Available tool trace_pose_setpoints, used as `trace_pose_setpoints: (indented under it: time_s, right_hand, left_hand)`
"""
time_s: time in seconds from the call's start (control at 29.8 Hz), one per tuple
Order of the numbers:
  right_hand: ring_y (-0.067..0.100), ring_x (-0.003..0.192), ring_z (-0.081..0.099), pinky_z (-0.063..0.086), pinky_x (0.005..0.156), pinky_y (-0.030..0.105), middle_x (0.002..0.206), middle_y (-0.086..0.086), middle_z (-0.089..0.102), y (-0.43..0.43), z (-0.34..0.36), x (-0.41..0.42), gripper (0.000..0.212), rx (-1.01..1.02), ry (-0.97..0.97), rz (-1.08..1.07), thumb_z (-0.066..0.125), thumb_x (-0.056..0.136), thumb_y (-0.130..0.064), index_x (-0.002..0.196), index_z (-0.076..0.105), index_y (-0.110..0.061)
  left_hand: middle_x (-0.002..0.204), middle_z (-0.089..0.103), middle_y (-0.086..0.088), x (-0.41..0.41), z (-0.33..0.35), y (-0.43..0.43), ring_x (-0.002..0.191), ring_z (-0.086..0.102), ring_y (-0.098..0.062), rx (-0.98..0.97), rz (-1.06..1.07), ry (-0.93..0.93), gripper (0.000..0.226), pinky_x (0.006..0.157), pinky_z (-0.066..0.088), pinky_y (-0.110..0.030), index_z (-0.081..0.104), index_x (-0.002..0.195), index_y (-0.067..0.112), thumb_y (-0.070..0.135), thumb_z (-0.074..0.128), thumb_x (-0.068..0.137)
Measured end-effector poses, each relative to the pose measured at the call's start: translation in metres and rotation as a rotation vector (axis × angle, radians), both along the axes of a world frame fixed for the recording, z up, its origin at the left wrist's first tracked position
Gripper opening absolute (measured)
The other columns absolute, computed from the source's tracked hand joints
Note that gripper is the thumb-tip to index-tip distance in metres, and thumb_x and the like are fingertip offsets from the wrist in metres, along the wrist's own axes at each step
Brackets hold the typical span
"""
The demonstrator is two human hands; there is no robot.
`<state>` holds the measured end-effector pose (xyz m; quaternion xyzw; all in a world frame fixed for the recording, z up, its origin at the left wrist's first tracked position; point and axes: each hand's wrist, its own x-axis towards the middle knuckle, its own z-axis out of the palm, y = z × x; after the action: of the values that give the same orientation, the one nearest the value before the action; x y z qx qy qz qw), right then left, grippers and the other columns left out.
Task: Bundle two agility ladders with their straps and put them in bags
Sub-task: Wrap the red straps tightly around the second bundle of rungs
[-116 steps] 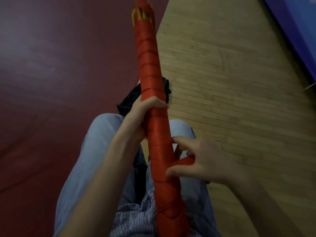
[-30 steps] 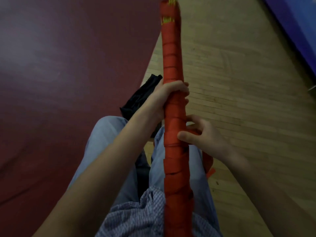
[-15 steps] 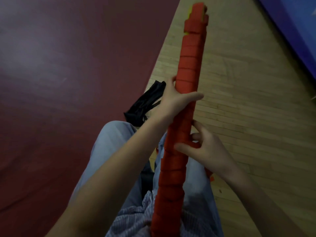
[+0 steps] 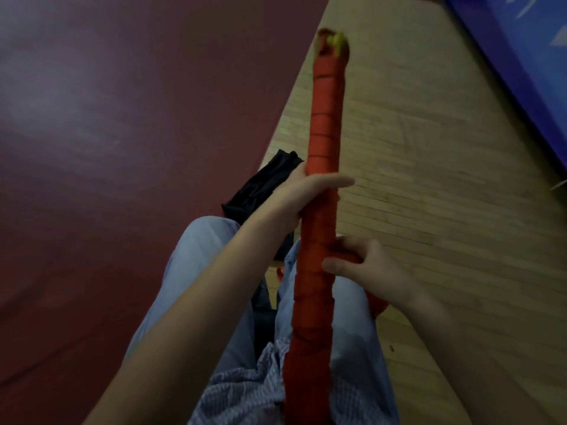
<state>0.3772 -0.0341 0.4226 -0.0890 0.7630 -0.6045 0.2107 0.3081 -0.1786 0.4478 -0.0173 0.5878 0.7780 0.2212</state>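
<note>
Judged the step in hand as winding the strap round a ladder, with bagging not yet begun. Noted the black bag [image 4: 264, 185] lying crumpled at 10 o'clock of the left hand [image 4: 306, 194], untouched, where the red mat [image 4: 122, 118] met the wooden floor [image 4: 429, 148].

To do the step well:
- Called for a firm anchor at mid-length, so that the ladder bundle [image 4: 326, 118] could not twist or telescope under the pull.
- Called for each turn to be laid flat and snug against the turn beside it, with no slack or gaps.
- Called for steady tension on the strap [image 4: 348, 256] before the thumb was lifted. Judged that a loose turn might let the yellow rungs at the 12 o'clock tip splay.

Pose of the hands:
- Held the left forearm on a diagonal toward 1 o'clock. Gripped the bundle with the left hand, thumb laid across the near face and fingers curled behind.
- Held the bundle over the lap, near end at 6 o'clock and far end raised toward 12 o'clock above the floor.
- Set the right hand [image 4: 368, 271] at 4 o'clock of the left. Pressed its thumb onto the wrapped turns and pinched the strap with curled fingers. Left the loose tail hanging below the wrist toward 5 o'clock.
</note>
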Motion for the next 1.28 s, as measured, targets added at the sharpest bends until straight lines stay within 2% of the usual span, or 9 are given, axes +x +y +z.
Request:
trace_pose_setpoints:
  time_s: [0.17, 0.34, 0.47, 0.64, 0.77, 0.94, 1.08, 1.18, 1.28]
  right_hand:
    - [0.005, 0.091, 0.067, 0.053, 0.077, 0.019, 0.095, -0.008, 0.071, 0.0, 0.001, 0.005, 0.027, 0.126, 0.046, 0.091, 0.073, 0.073, -0.018, 0.093, 0.064, -0.032]
    - [0.023, 0.1, 0.066, 0.052, 0.09, 0.04, 0.103, 0.0, 0.07, 0.017, 0.012, -0.017, 0.044, 0.26, -0.12, 0.313, 0.082, 0.06, -0.04, 0.099, 0.064, -0.029]
    - [0.003, 0.048, 0.05, 0.036, 0.047, 0.016, 0.061, -0.008, 0.062, 0.012, 0.003, -0.015, 0.068, 0.051, -0.228, 0.347, 0.081, 0.041, -0.065, 0.094, 0.068, -0.024]
    - [-0.002, 0.043, 0.044, 0.033, 0.042, 0.011, 0.057, -0.01, 0.063, 0.013, 0.0, -0.001, 0.077, -0.045, -0.178, 0.197, 0.078, 0.042, -0.067, 0.102, 0.063, -0.021]
    - [0.003, 0.076, 0.067, 0.048, 0.064, 0.013, 0.079, -0.014, 0.073, 0.005, 0.011, 0.003, 0.03, 0.047, -0.122, 0.144, 0.078, 0.066, -0.037, 0.091, 0.067, -0.026]
    - [0.002, 0.045, 0.046, 0.038, 0.047, 0.019, 0.053, -0.021, 0.054, 0.006, 0.038, -0.006, 0.044, 0.605, 0.679, 0.323, 0.058, 0.061, -0.07, 0.075, 0.066, -0.03]
    - [0.005, 0.038, 0.039, 0.031, 0.04, 0.02, 0.044, -0.006, 0.051, 0.008, 0.045, -0.018, 0.072, 0.581, 1.021, 0.477, 0.039, 0.073, -0.077, 0.057, 0.061, -0.01]
    - [0.01, 0.045, 0.048, 0.036, 0.046, 0.02, 0.052, 0.001, 0.059, 0.008, 0.045, -0.016, 0.075, 0.477, 0.869, 0.437, 0.048, 0.064, -0.08, 0.062, 0.064, -0.007]
    - [0.005, 0.066, 0.061, 0.045, 0.061, 0.022, 0.072, -0.01, 0.067, 0.004, 0.038, -0.013, 0.062, 0.447, 0.366, 0.346, 0.06, 0.043, -0.076, 0.081, 0.062, -0.028]
  left_hand:
    - [0.08, 0.061, -0.003, 0.011, -0.012, -0.007, 0.069, 0.059, -0.014, -0.008, 0.119, -0.055, 0.024, 0.059, 0.052, -0.027, 0.056, 0.093, 0.014, 0.001, 0.066, 0.075]
    - [0.078, 0.064, 0.001, 0.007, -0.02, -0.013, 0.067, 0.062, -0.012, 0.63, -0.196, -0.063, 0.05, 0.064, 0.053, -0.028, 0.054, 0.101, 0.015, -0.001, 0.062, 0.054]
    - [0.086, 0.065, -0.006, 0.005, -0.024, -0.004, 0.075, 0.066, -0.017, 0.945, -0.359, -0.105, 0.062, 0.072, 0.056, -0.034, 0.049, 0.115, 0.01, 0.0, 0.072, 0.059]
    - [0.092, 0.064, -0.007, 0.012, -0.014, -0.007, 0.08, 0.065, -0.018, 0.359, -0.041, -0.065, 0.046, 0.073, 0.056, -0.04, 0.052, 0.11, 0.011, 0.011, 0.071, 0.068]
    - [0.085, 0.06, -0.004, 0.013, -0.013, -0.001, 0.074, 0.06, -0.016, 0.111, 0.274, 0.036, 0.035, 0.059, 0.053, -0.028, 0.054, 0.105, 0.015, 0.015, 0.072, 0.075]
    - [0.069, 0.061, 0.0, 0.012, -0.013, -0.013, 0.058, 0.059, -0.012, 0.574, -0.04, -0.073, 0.044, 0.053, 0.05, -0.022, 0.055, 0.092, 0.013, 0.011, 0.072, 0.052]
    - [0.084, 0.059, -0.008, 0.014, -0.013, -0.003, 0.067, 0.06, -0.019, 1.067, -0.335, -0.126, 0.049, 0.062, 0.051, -0.03, 0.051, 0.104, 0.008, 0.004, 0.073, 0.061]
    - [0.085, 0.058, -0.009, 0.016, -0.011, 0.007, 0.069, 0.06, -0.02, 1.185, -0.416, -0.1, 0.047, 0.062, 0.05, -0.03, 0.048, 0.106, 0.007, 0.004, 0.069, 0.064]
    - [0.083, 0.06, -0.011, 0.017, -0.018, 0.006, 0.07, 0.061, -0.021, 1.175, -0.392, -0.122, 0.042, 0.063, 0.049, -0.029, 0.05, 0.102, 0.005, 0.006, 0.068, 0.064]
